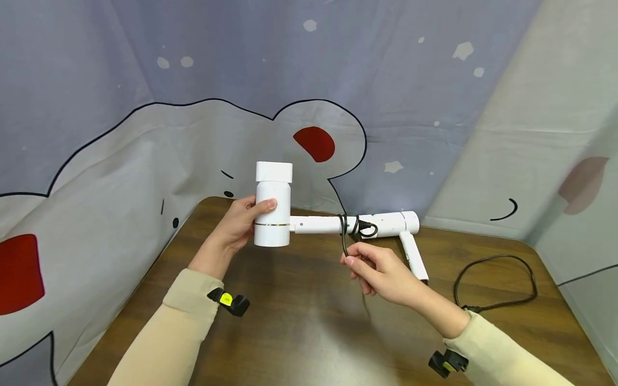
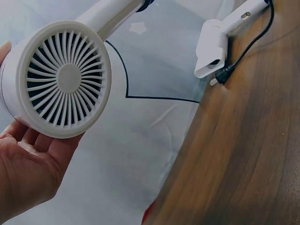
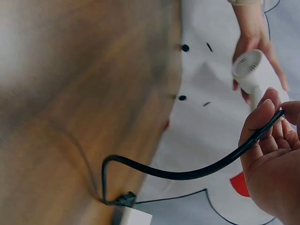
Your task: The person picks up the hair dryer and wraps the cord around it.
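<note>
One white hair dryer (image 1: 272, 195) comes first from the left in my head view: the left hand (image 1: 236, 222) is wrapped around its barrel, thumb across the front, holding it off the wooden table (image 1: 289, 332). From the left wrist I see its round grille (image 2: 69, 78). Its handle (image 1: 316, 225) points right, and near its far end runs a black cord (image 3: 178, 176); how that winds there I cannot tell. Next comes the right hand (image 1: 383, 271), pinching the cord between thumb and fingertips. Just behind, a second hair dryer (image 1: 388, 224) lies at the back of the table, with a plug (image 2: 224, 75) just beside it. Farthest right, near the right sleeve (image 1: 497, 348), I see a loop of black cable (image 1: 497, 256) on the table.
</note>
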Demonstrator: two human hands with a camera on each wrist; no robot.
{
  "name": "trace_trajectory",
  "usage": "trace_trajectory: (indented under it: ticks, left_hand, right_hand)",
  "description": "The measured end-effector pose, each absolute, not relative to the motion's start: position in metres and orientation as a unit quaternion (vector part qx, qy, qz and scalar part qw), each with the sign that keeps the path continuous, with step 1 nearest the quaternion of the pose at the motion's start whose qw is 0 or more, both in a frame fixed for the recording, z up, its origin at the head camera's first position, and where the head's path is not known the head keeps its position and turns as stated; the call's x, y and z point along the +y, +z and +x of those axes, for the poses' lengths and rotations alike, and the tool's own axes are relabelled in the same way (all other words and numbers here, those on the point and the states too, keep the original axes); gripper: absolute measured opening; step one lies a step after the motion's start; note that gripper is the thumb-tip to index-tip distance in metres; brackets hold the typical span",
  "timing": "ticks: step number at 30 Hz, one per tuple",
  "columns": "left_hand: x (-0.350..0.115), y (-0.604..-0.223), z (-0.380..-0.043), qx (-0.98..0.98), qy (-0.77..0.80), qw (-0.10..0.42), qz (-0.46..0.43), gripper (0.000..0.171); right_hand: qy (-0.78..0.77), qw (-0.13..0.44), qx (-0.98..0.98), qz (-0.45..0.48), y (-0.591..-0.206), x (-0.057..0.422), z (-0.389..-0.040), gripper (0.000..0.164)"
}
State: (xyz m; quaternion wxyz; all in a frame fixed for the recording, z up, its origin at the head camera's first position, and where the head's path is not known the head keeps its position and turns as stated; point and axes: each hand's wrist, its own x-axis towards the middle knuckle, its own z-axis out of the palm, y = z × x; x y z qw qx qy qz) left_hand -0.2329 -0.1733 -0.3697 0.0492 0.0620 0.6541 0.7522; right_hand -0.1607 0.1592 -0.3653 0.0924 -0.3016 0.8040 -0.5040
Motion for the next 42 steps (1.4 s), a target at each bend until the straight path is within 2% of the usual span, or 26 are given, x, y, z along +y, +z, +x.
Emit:
trace_trajectory:
  ticks: [11,16,29,42]
  left_hand:
    - [-0.166,-0.370,-0.230,0.639,0.764,0.050,0.073,0.053]
    - [-0.165,-0.370,-0.229,0.631,0.770,0.052,0.074,0.053]
    - [-0.160,-0.361,-0.221,0.639,0.761,0.059,0.096,0.053]
    - [-0.157,-0.358,-0.215,0.633,0.763,0.072,0.110,0.053]
  right_hand:
    - [-0.497,0.070,0.804,-0.318,-0.401,0.153,-0.155,0.023]
    - [-0.493,0.080,0.808,-0.312,-0.409,0.156,-0.160,0.025]
    - [-0.542,0.187,0.784,-0.238,-0.420,0.170,-0.186,0.029]
    - [-0.623,0.275,0.711,-0.174,-0.423,0.179,-0.210,0.042]
